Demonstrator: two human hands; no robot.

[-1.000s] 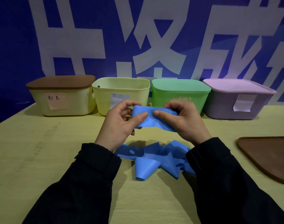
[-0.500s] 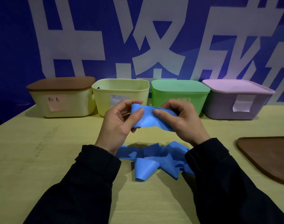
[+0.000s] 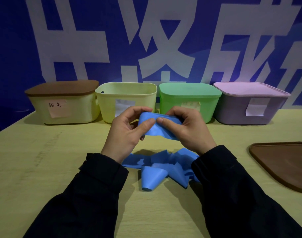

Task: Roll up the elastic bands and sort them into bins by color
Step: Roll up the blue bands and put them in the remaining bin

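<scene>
Above the middle of the surface (image 3: pixel 43 169), both hands hold one end of a blue elastic band (image 3: pixel 157 127) in the air. The left hand (image 3: pixel 127 133) pinches it between thumb and curled fingers, and the right hand (image 3: pixel 186 129) does the same from the other side, so the two thumbs almost meet on the front of the band. The rest of the band hangs down and lies in loose, crumpled folds on the surface between the two dark sleeves, near the front edge.

I judge that the rolling step is only beginning: the held end looks folded over into a small, flat start of a roll, and most of the length is not yet wound. The next move probably calls for turning the roll with the fingers of both hands while keeping the edges aligned, and pulling up more band from the heap without a twist.

The band is wide, thin and matte, a plain medium blue, and it looks soft and floppy.

Along the back edge stand four bins. Only the open yellow-green bin (image 3: pixel 126 100) has no lid, and a brown lid (image 3: pixel 284 165) lies at the right edge. Which bin is for blue I cannot tell, since its label is unreadable.
</scene>
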